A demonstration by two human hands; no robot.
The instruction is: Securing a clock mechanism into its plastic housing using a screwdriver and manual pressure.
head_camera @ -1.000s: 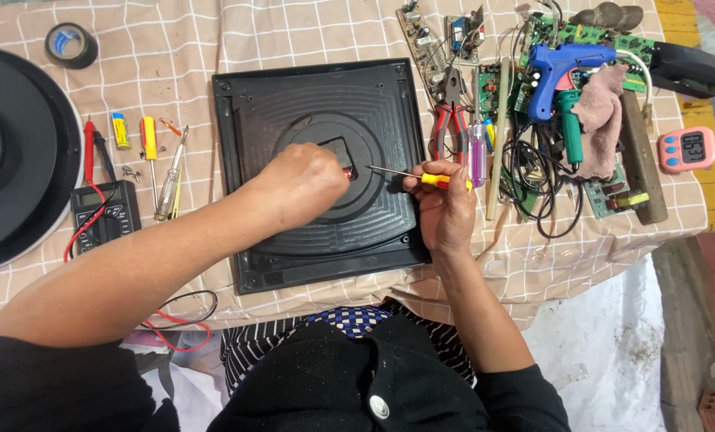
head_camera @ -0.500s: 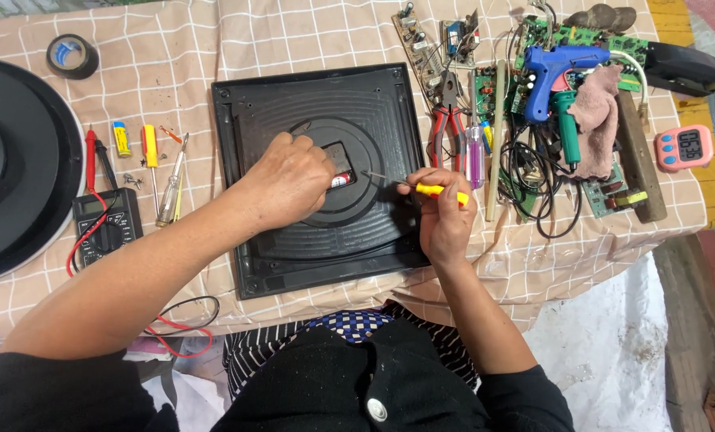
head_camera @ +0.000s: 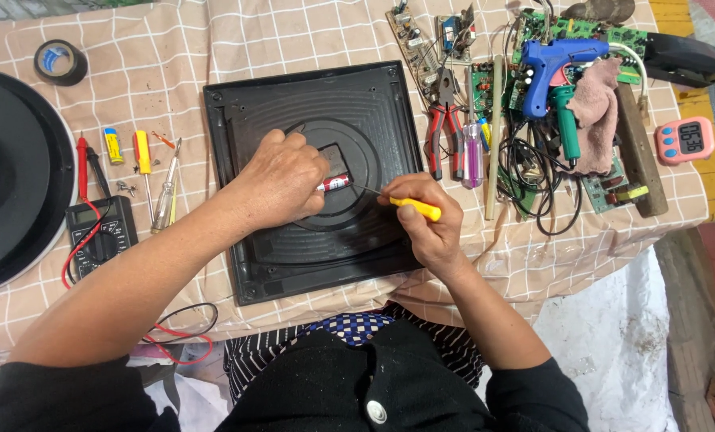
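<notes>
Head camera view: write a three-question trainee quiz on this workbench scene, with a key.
1. True or false: the right hand holds a yellow-handled screwdriver over the black square panel.
2. What does the left hand pinch at the panel's centre? A) small red-and-white cylinder B) roll of tape C) pliers
3. Which tool lies nearer the panel: the red-handled pliers or the blue glue gun?

Key: 1 true; 2 A; 3 the red-handled pliers.
</notes>
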